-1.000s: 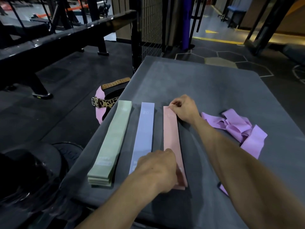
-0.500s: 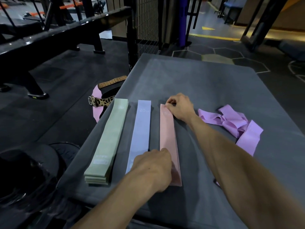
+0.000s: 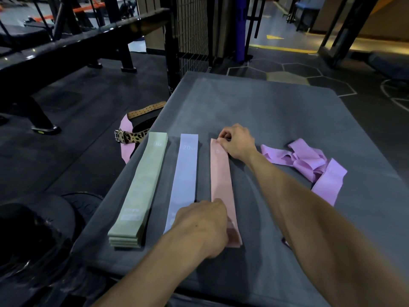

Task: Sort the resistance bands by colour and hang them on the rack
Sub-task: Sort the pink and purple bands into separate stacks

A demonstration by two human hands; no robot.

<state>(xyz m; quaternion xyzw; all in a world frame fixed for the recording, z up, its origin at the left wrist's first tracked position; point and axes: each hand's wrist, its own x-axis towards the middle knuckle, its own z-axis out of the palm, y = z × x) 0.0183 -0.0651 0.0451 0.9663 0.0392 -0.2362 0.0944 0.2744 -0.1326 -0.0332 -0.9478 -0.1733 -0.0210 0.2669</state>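
Observation:
Three flat strips of bands lie side by side on a grey padded surface [image 3: 276,111]: a green stack [image 3: 141,185] at the left, a pale blue band [image 3: 184,178] in the middle and a pink band [image 3: 221,180] to their right. My right hand [image 3: 236,142] pinches the pink band's far end. My left hand [image 3: 203,224] presses on its near end, fingers curled over it. A loose heap of purple bands [image 3: 309,165] lies crumpled to the right of my right forearm.
A leopard-print belt [image 3: 132,136] and a tan perforated belt [image 3: 146,110] lie on the floor beside the surface's left edge. Black weight plates [image 3: 33,222] sit at lower left. A black bench frame [image 3: 73,43] and wire mesh panel [image 3: 192,29] stand beyond.
Both hands stay on the two ends of the pink band. The camera has shifted slightly; the bands keep their places.

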